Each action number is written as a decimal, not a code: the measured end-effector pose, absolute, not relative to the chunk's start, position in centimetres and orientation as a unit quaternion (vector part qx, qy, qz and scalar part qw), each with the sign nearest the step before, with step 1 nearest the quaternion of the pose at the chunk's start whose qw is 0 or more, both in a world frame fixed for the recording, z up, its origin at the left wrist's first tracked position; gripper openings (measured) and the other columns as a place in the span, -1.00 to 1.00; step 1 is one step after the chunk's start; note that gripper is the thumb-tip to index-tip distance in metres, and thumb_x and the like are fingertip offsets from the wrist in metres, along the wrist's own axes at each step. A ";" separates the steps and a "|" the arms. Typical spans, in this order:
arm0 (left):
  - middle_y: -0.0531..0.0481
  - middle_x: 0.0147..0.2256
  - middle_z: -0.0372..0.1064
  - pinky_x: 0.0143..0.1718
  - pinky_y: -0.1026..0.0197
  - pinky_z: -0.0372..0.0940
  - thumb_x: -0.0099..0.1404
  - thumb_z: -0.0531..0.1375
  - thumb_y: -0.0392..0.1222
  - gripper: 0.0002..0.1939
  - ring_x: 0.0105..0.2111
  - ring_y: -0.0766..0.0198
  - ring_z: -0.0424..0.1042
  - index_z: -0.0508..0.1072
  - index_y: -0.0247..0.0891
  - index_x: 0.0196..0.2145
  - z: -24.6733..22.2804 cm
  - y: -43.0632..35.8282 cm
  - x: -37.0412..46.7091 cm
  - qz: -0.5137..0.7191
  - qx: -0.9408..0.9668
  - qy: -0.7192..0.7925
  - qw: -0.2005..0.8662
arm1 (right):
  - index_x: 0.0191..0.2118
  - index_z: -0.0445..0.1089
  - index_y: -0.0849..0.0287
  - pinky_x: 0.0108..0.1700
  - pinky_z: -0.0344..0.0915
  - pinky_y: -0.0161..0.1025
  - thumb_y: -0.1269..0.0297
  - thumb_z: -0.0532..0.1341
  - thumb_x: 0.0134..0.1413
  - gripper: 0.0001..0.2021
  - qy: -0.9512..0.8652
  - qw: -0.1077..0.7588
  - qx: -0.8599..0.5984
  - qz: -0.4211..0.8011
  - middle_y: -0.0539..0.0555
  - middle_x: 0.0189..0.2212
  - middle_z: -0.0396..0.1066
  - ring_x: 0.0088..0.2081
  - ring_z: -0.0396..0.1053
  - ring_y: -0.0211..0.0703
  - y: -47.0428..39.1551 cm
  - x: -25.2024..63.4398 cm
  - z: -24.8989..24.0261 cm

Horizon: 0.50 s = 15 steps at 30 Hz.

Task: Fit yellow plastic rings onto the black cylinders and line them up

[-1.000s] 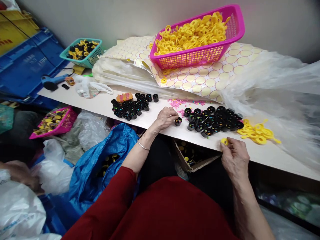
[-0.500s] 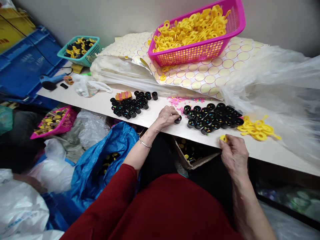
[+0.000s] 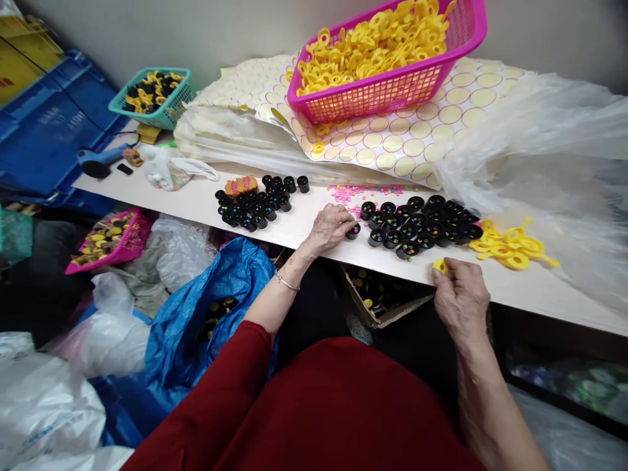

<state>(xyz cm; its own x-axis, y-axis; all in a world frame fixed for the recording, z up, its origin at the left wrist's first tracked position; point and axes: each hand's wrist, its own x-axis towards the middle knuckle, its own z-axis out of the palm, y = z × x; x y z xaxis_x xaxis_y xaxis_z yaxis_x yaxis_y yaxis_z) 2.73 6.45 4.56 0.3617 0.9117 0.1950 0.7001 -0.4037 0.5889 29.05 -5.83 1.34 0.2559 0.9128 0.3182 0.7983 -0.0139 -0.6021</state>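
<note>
My left hand (image 3: 331,229) is closed, its fingertips pressed together at the rim of a single black cup (image 3: 353,231) on the white table. Whether a small piece is between those fingertips is too small to tell. Gripped in my right hand (image 3: 461,291) at the table's front edge is a yellow ring piece (image 3: 440,265). Between the hands and further back stands a group of black cups (image 3: 409,230) with coloured bits inside. Pink beads (image 3: 346,193) lie scattered behind the single cup. Right of the cups is a pile of yellow ring pieces (image 3: 515,245).
A pink basket (image 3: 373,98) of yellow pieces rests on circle-patterned sheets at the back. More black cups (image 3: 255,208) stand left. Beyond are a teal basket (image 3: 169,112) and a blue tool (image 3: 101,160). Clear plastic (image 3: 549,150) covers the back right; an open box (image 3: 392,316) sits below the edge.
The view has shifted slightly. Both hands keep nearly the same poses, the left at the single cup and the right around the yellow piece.
</note>
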 end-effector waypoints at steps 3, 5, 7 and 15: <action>0.01 -0.37 0.38 -0.16 0.15 0.13 0.25 0.14 -0.15 -0.82 -0.28 0.24 0.23 0.52 -0.17 -0.43 4.3 6.4 2.8 0.243 0.806 0.502 0.198 | -0.16 0.38 0.19 -0.18 0.32 -0.11 0.14 0.09 0.05 -0.70 -0.605 0.351 -0.710 0.081 0.17 -0.23 0.35 -0.33 0.32 -0.12 -5.8 29.1 1.3; 0.01 -0.36 0.38 -0.16 0.15 0.13 0.26 0.13 -0.14 -0.81 -0.27 0.24 0.22 0.52 -0.17 -0.42 4.3 6.4 2.9 0.236 0.809 0.501 0.196 | -0.16 0.38 0.19 -0.16 0.32 -0.11 0.14 0.09 0.05 -0.70 -0.604 0.349 -0.711 0.083 0.17 -0.23 0.35 -0.33 0.32 -0.13 -5.8 29.1 1.3; 0.00 -0.34 0.37 -0.17 0.14 0.12 0.27 0.12 -0.12 -0.79 -0.26 0.23 0.22 0.52 -0.17 -0.41 4.3 6.3 3.0 0.232 0.811 0.503 0.189 | -0.17 0.38 0.19 -0.17 0.32 -0.11 0.13 0.09 0.05 -0.70 -0.605 0.347 -0.712 0.084 0.18 -0.22 0.34 -0.33 0.32 -0.13 -5.8 29.0 1.4; -0.03 -0.35 0.37 -0.22 0.11 0.08 0.28 0.12 -0.12 -0.79 -0.24 0.19 0.21 0.51 -0.18 -0.42 5.1 6.1 3.3 0.216 0.823 0.502 0.154 | -0.15 0.38 0.17 -0.15 0.31 -0.08 0.11 0.08 0.07 -0.68 -0.608 0.338 -0.714 0.073 0.19 -0.21 0.35 -0.25 0.33 -0.05 -5.9 28.9 1.2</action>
<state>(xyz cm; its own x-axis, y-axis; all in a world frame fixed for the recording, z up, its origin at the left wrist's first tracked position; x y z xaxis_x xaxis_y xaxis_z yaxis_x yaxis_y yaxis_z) 3.34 6.05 5.05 0.4022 0.8931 0.2014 0.7596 -0.4483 0.4713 28.93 -5.90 1.23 0.2488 0.9185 0.3073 0.8195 -0.0306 -0.5723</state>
